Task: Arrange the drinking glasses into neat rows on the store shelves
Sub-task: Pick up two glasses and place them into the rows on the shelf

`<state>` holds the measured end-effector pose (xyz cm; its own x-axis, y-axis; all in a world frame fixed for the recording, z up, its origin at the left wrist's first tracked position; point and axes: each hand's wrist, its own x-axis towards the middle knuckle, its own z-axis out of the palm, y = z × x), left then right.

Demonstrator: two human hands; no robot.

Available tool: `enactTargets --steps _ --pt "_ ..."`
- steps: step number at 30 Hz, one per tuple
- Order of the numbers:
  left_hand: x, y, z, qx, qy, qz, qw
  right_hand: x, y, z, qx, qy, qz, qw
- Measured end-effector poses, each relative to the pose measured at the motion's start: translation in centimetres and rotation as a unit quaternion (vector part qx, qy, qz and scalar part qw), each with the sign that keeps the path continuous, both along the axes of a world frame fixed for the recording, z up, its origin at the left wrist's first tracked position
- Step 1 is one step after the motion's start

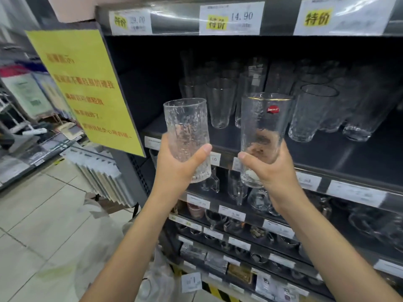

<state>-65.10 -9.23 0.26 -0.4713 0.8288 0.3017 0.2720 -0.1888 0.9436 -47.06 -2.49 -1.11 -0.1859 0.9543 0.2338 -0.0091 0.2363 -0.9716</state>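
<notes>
Right now the person stands at a dark shelf (340, 158) of glassware, holding two tall glasses up in front of it. Their left hand (174, 168) grips a textured glass (185, 127) low around its base, thumb across the front. Their right hand (268, 168) grips a second glass (265, 127) with a gold rim and a red sticker (273, 109), also near the bottom. Both glasses are upright, just beside each other but apart. Behind them more glasses (311, 114) stand on the shelf, and a yellow sign (87, 88) hangs at the left.
</notes>
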Motion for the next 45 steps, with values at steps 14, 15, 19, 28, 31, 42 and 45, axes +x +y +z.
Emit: enactTargets --steps 14,15,19,28,31,42,45 --pt "-11.6 -0.3 0.5 -0.017 0.025 0.053 0.998 -14.1 2.2 2.2 0.025 -0.071 0.041 0.996" --pt "-12.3 -0.4 0.6 -0.011 0.023 0.052 0.998 -15.0 2.4 2.2 0.024 -0.077 0.033 0.996" --pt "-14.5 -1.2 0.8 0.002 0.017 0.035 0.999 -18.5 3.1 2.3 0.006 -0.083 0.010 0.997" --pt "-17.3 -1.3 0.8 0.023 0.015 0.002 1.000 -26.2 7.3 3.2 -0.004 -0.046 -0.053 0.998" --pt "-17.7 -1.0 0.9 0.031 0.020 -0.006 0.999 -28.0 9.0 3.2 -0.010 -0.043 -0.066 0.997" --pt "-18.5 -1.1 0.5 0.024 0.006 -0.052 0.998 -31.5 15.0 1.2 -0.007 -0.102 -0.143 0.984" --pt "-19.1 -1.0 -0.1 0.013 0.005 -0.045 0.999 -32.1 16.2 0.9 -0.017 -0.098 -0.150 0.984"
